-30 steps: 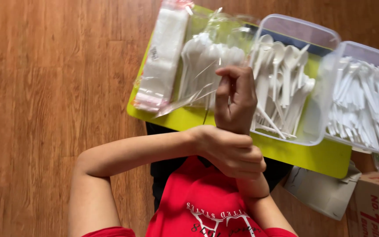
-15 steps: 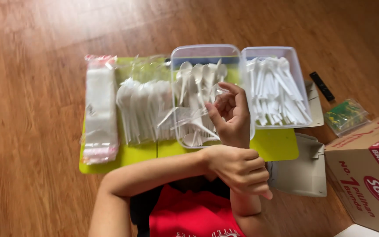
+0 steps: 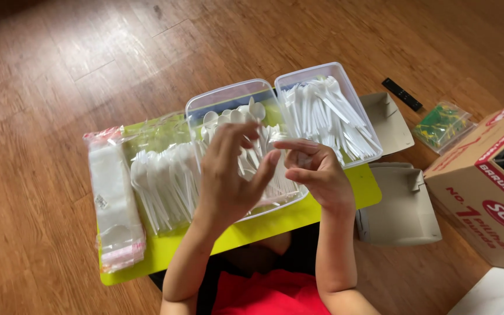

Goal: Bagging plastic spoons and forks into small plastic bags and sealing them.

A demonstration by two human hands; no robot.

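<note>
A wooden plank floor [image 3: 77,70] fills the view, and on it lies a yellow-green board [image 3: 298,219] bearing two clear plastic tubs. The left hand [image 3: 226,178] hangs over the near tub of white spoons [image 3: 234,116], fingers loosely spread and curled, thumb reaching toward the right hand [image 3: 316,172]. The right hand's fingers are bent together with the forefinger out; whether they pinch anything cannot be told. Beyond the right fingers sits the tub of white cutlery [image 3: 328,114]. Left of the left fingers lie loose spoons [image 3: 164,181] and a stack of clear sleeves [image 3: 115,201]. A cardboard box [image 3: 488,186] is cut off at the right edge.
</note>
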